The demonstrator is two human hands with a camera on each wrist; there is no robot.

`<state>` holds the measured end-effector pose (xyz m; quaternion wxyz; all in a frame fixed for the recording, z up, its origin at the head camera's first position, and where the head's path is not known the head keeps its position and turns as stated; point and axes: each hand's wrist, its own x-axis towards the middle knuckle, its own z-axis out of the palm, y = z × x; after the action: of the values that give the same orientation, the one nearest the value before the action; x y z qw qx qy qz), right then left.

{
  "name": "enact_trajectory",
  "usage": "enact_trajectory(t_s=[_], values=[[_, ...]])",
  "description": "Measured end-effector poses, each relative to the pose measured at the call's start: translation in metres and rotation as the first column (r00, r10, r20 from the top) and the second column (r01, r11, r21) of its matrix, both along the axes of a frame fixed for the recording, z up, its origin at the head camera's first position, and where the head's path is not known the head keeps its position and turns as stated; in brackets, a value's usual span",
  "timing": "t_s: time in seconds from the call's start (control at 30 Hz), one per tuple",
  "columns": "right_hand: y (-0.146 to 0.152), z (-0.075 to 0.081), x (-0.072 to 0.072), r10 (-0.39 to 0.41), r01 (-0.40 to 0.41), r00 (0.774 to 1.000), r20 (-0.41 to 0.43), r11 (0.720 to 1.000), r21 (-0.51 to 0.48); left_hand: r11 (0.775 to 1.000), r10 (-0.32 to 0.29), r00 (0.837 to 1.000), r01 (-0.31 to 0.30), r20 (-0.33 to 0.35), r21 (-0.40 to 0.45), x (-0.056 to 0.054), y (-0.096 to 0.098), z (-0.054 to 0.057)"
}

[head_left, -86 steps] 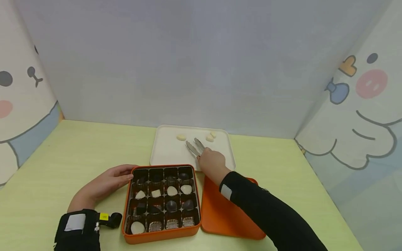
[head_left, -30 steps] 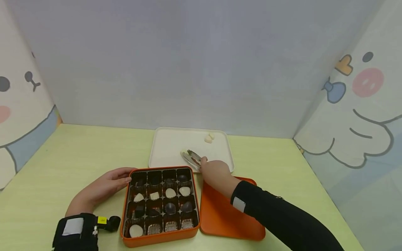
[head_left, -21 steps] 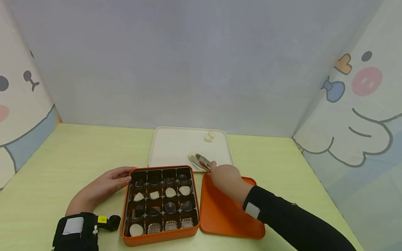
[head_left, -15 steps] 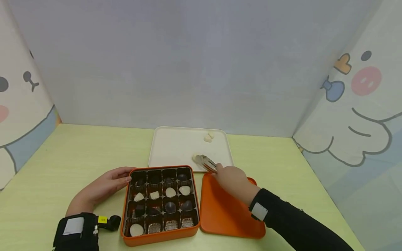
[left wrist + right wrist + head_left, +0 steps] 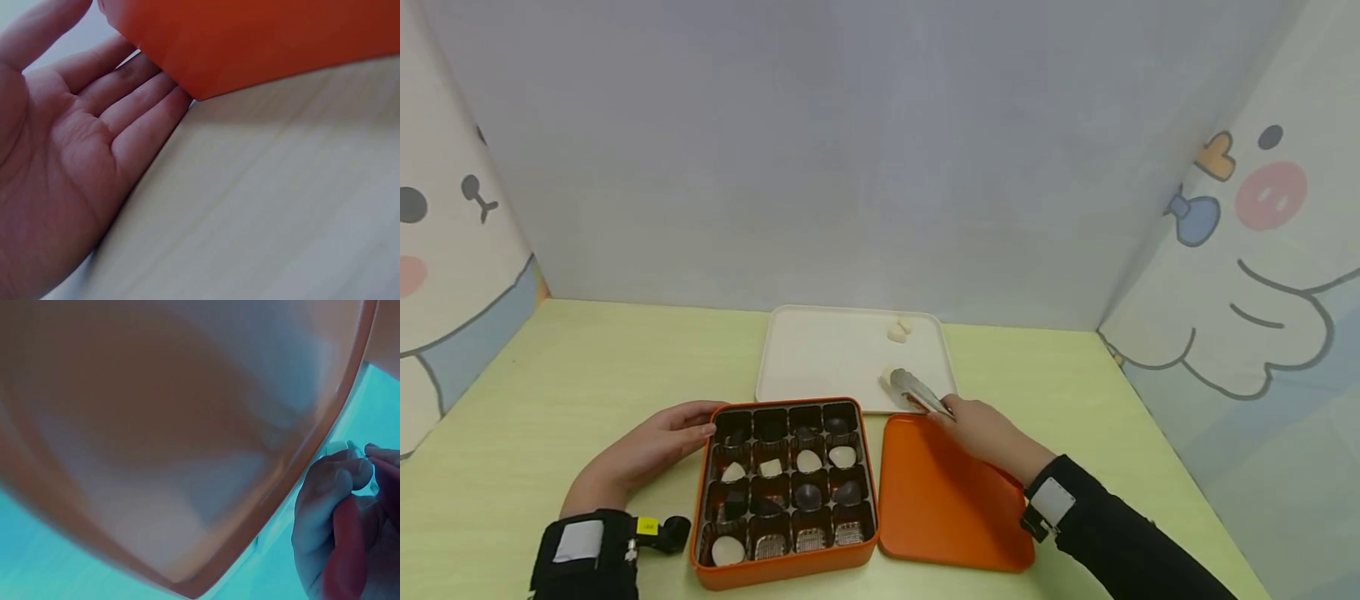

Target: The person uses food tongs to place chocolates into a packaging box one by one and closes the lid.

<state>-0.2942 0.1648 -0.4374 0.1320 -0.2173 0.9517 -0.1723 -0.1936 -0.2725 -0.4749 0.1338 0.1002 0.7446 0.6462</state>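
The site is a screened tabletop station, apparently a recording booth; the building type cannot be determined. A pale yellow-green work surface (image 5: 625, 350) spans the lower part of the head view. A plain grey rear panel (image 5: 865, 158) closes the upper centre. A left panel (image 5: 475, 250) and a right panel (image 5: 1262, 350), both cartoon-printed, flank it. A black wrist unit (image 5: 583, 554) at lower left indicates instrumentation.
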Motion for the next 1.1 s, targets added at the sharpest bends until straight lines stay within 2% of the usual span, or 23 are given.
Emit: enact_trajectory(t_s=[0.13, 0.27, 0.5, 0.67, 0.87, 1.1], values=[[0.002, 0.006, 0.014, 0.033, -0.028, 0.997, 0.07, 0.997, -0.069, 1.0, -0.002, 1.0, 0.002, 0.002, 0.004, 0.001, 0.001, 0.0], [-0.001, 0.024, 0.035, 0.06, -0.045, 0.99, 0.124, 0.992, -0.117, 1.0, 0.0, 1.0, 0.0, 0.007, 0.009, 0.001, 0.002, 0.001], [-0.011, 0.046, 0.068, 0.152, -0.143, 0.983, 0.104, 0.986, -0.089, 1.0, 0.007, 1.0, -0.007, 0.008, -0.011, 0.002, 0.001, 0.003], [-0.02, 0.053, 0.088, 0.247, -0.242, 0.967, 0.069, 0.967, -0.077, 1.0, -0.009, 1.0, 0.009, -0.001, -0.001, 0.001, 0.0, 0.002], [-0.029, 0.056, 0.107, 0.361, -0.361, 0.932, 0.024, 0.932, -0.025, 1.0, -0.016, 1.0, 0.016, -0.006, 0.006, -0.001, -0.001, 0.001], [-0.036, 0.052, 0.119, 0.43, -0.431, 0.901, 0.052, 0.902, 0.002, 0.999, -0.024, 1.0, 0.025, -0.009, 0.022, -0.001, -0.001, -0.001]])
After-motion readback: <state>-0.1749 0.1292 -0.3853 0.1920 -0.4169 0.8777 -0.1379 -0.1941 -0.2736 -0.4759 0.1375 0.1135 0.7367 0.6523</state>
